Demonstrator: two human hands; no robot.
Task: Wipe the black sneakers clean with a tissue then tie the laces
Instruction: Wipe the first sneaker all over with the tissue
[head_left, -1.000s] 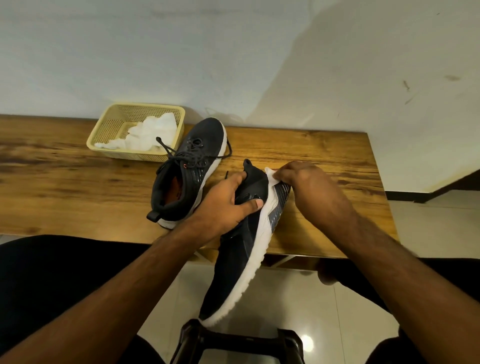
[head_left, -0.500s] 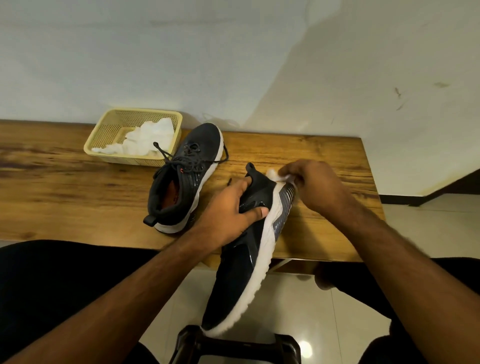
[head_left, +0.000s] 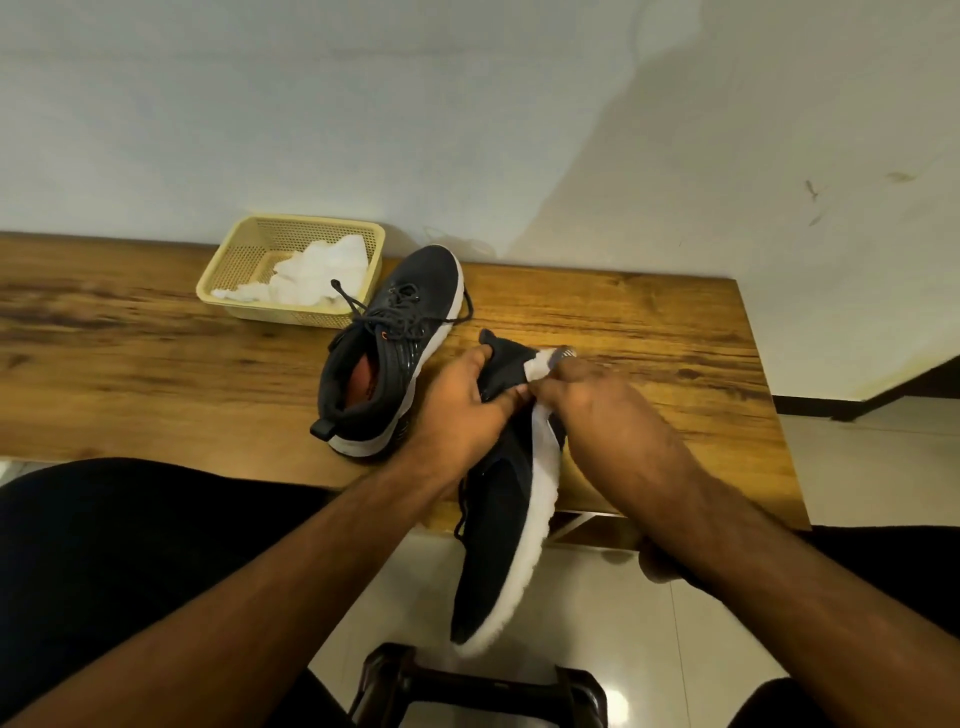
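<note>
Left hand (head_left: 470, 400) gripping the heel of a matte black knit sneaker (head_left: 498, 525), white bumpy sole up, tilted off the grained wooden tabletop (head_left: 649, 332) edge. Right hand (head_left: 597, 400) pinching a tissue (head_left: 537, 366) against it. Crumpled white tissues (head_left: 317, 273) heaped in a perforated yellow basket (head_left: 244, 254), beside the second sneaker (head_left: 395, 343).

A wooden table (head_left: 156, 364) carries a yellow basket (head_left: 236, 270) and one black sneaker (head_left: 395, 343).

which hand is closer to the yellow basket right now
Left. The left hand grips the held sneaker right and nearer the camera of the basket, past the sneaker on the table. The right hand is farther right.
</note>
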